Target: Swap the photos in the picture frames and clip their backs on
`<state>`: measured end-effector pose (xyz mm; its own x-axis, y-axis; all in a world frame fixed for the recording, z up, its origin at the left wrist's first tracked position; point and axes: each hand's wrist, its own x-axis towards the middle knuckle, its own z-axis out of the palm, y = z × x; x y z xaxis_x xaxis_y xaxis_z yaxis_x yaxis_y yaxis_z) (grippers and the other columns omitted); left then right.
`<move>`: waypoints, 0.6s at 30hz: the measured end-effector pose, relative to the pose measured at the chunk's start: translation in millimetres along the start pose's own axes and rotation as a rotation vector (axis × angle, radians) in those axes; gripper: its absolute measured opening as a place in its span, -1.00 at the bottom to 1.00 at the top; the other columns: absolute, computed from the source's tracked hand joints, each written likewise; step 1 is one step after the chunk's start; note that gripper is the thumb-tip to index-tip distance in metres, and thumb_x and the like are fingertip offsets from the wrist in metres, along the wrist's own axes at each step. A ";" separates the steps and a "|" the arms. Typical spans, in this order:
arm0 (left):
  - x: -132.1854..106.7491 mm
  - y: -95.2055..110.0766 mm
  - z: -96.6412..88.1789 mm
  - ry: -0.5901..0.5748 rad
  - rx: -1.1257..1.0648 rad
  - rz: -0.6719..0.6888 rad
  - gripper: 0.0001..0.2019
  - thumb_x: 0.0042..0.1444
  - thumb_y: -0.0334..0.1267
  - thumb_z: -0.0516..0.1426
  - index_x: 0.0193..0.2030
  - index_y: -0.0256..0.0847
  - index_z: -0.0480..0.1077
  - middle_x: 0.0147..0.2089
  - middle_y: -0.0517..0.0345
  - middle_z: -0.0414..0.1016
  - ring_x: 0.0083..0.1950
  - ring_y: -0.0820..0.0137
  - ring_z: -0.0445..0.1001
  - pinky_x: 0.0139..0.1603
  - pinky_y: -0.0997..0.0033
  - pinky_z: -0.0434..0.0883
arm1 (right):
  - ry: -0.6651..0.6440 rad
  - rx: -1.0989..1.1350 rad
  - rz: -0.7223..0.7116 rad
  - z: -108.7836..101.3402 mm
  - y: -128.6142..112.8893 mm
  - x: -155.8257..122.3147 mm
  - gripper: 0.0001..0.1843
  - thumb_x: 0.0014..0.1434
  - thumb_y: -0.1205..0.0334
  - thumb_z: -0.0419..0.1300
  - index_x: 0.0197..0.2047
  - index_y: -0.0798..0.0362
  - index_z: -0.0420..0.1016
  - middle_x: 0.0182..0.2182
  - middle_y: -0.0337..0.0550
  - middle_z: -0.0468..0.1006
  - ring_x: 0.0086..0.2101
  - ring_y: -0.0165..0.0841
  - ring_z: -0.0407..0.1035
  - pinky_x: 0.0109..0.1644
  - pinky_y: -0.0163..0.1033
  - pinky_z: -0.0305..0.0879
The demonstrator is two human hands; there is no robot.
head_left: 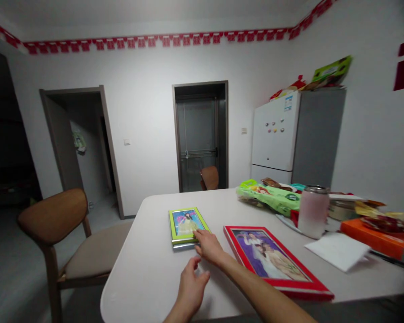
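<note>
A small green picture frame [187,224] lies flat on the white table [155,269], stacked on another frame whose silver edge shows below it. My right hand [207,245] reaches forward with fingers stretched out, its fingertips touching the green frame's near right corner. My left hand [191,287] hovers just behind it over the table, fingers loosely apart and holding nothing. A larger red picture frame [272,260] lies flat to the right of my right arm.
A pink cup [313,211], green snack bags [269,195], an orange box [377,235] and a white paper [338,251] crowd the table's right side. A wooden chair [63,233] stands at the left. A white fridge [276,134] is behind.
</note>
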<state>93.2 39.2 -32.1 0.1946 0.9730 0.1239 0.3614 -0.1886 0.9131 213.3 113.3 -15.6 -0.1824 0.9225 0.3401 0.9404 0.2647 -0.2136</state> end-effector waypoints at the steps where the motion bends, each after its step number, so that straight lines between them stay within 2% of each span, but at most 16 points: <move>1: -1.4 -0.2 -4.2 0.008 0.011 0.008 -0.62 -0.13 -0.31 0.05 -0.09 -0.31 0.25 -0.05 -0.01 0.37 0.00 0.31 0.29 -0.03 0.43 0.21 | -0.004 -0.010 -0.008 5.0 -6.3 5.1 -0.52 -0.14 0.28 0.12 -0.06 0.00 0.28 -0.08 -0.07 0.34 -0.08 -0.25 0.17 -0.07 -0.19 0.02; 5: -5.8 -0.1 -19.8 0.083 0.095 0.062 -0.58 -0.13 -0.33 0.03 -0.05 -0.34 0.22 0.01 -0.04 0.32 0.05 0.31 0.23 0.07 0.37 0.12 | 0.010 -0.046 -0.015 8.2 -14.2 2.8 -0.63 -0.09 0.34 0.07 -0.13 0.04 0.31 -0.14 -0.03 0.33 -0.10 -0.22 0.15 -0.09 -0.12 -0.02; 9: -7.2 0.8 -31.1 0.164 0.396 0.242 -0.52 -0.14 -0.40 0.02 0.01 -0.33 0.19 0.14 -0.05 0.15 0.17 0.27 0.05 0.17 0.22 -0.03 | 0.017 -0.048 -0.061 -0.1 -16.4 -34.3 -0.68 -0.10 0.37 0.05 -0.20 0.01 0.33 -0.21 -0.12 0.35 -0.16 -0.27 0.16 -0.11 -0.18 0.00; 13: -13.5 2.1 -26.5 0.043 0.658 0.292 -0.44 -0.20 -0.44 0.05 0.06 -0.27 0.16 0.19 -0.04 0.07 0.21 0.19 -0.03 0.18 0.07 -0.13 | 0.028 0.017 -0.133 -13.1 -24.1 -82.8 -0.63 -0.15 0.41 0.07 -0.20 -0.02 0.33 -0.22 -0.15 0.36 -0.18 -0.29 0.17 -0.08 -0.17 0.01; 16: -22.8 3.8 -14.9 -0.066 0.732 0.324 -0.56 -0.04 -0.45 -0.04 0.05 -0.28 0.18 0.15 -0.07 0.14 0.19 0.21 0.02 0.16 0.09 -0.06 | 0.011 0.079 -0.172 -23.2 -27.9 -109.6 -0.57 -0.18 0.41 0.07 -0.17 -0.05 0.34 -0.22 -0.16 0.38 -0.18 -0.27 0.19 -0.04 -0.12 0.01; 18: -29.8 6.9 -9.7 -0.088 0.765 0.327 -0.60 0.03 -0.48 -0.13 0.04 -0.31 0.18 0.14 -0.11 0.15 0.18 0.23 0.05 0.15 0.12 -0.02 | 0.053 0.144 -0.155 -27.7 -25.2 -121.9 -0.56 -0.17 0.38 0.07 -0.14 -0.05 0.34 -0.18 -0.14 0.38 -0.14 -0.25 0.19 -0.01 -0.09 0.02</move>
<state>81.0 10.3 -25.7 0.4567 0.8454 0.2771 0.7872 -0.5291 0.3168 219.8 -13.6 -26.3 -0.3027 0.8524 0.4264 0.8509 0.4432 -0.2820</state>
